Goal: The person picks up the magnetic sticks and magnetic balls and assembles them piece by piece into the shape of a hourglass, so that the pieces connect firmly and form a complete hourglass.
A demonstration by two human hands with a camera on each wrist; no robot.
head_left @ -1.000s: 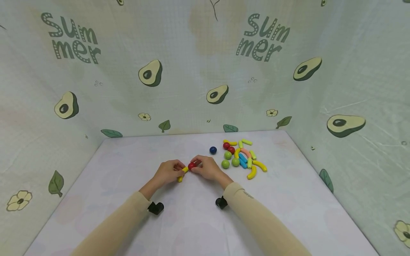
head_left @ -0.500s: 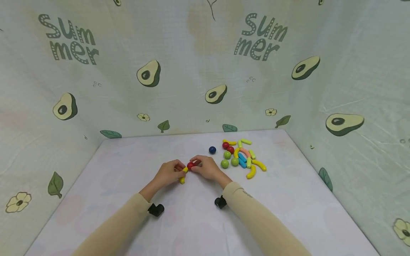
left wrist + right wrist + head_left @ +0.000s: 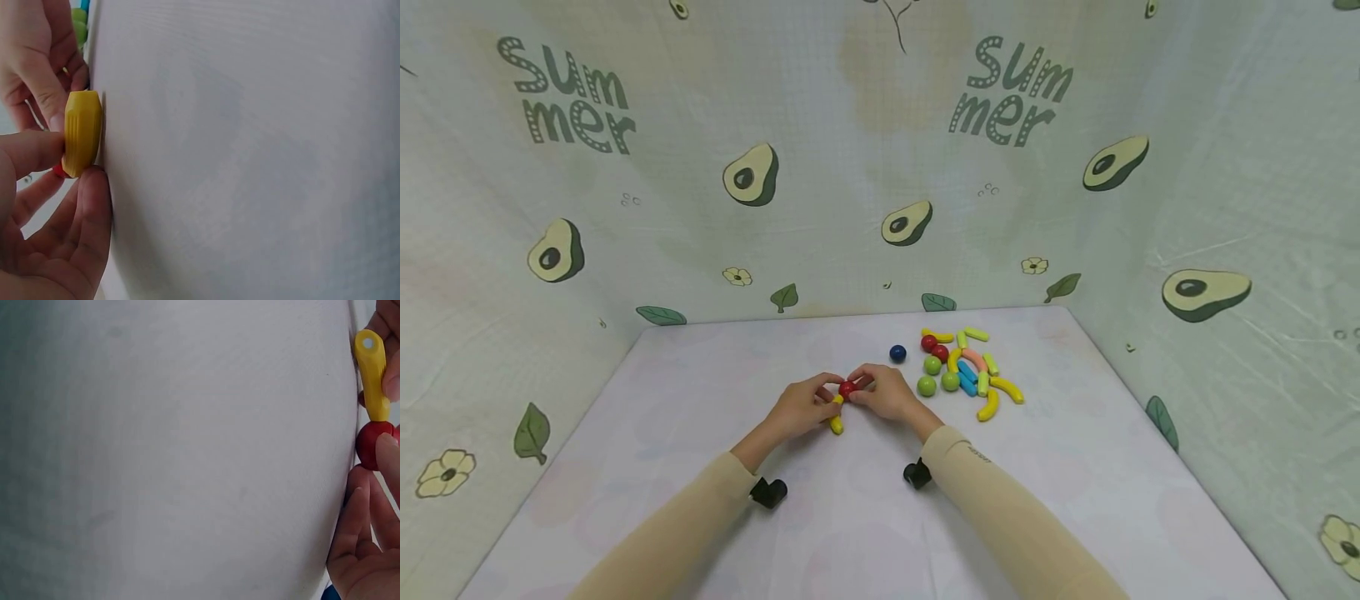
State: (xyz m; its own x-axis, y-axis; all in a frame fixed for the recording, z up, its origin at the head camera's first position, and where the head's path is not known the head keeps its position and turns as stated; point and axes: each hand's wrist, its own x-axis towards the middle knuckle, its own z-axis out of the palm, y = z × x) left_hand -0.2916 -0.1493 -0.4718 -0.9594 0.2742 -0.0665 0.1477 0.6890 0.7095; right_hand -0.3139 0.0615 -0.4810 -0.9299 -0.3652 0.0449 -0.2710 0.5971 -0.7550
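Left hand [image 3: 803, 408]: pinched a yellow piece [image 3: 837, 425], mid-counter [image 3: 850, 533]. Red ball [image 3: 847, 390]: met that piece's upper end; seating was hard to tell. Right hand [image 3: 887, 393]: pinched the ball. Step, by judgement: aligning and joining; next move called for steady, straight pressure.

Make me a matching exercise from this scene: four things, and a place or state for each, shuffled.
1. left hand
2. right hand
3. dark blue ball
4. pink curved piece

A. lies beside the blue pieces
B. grips a red ball
C. lies alone, left of the green balls
D. grips a yellow piece

Pairs: 1-D, 2-B, 3-C, 4-A
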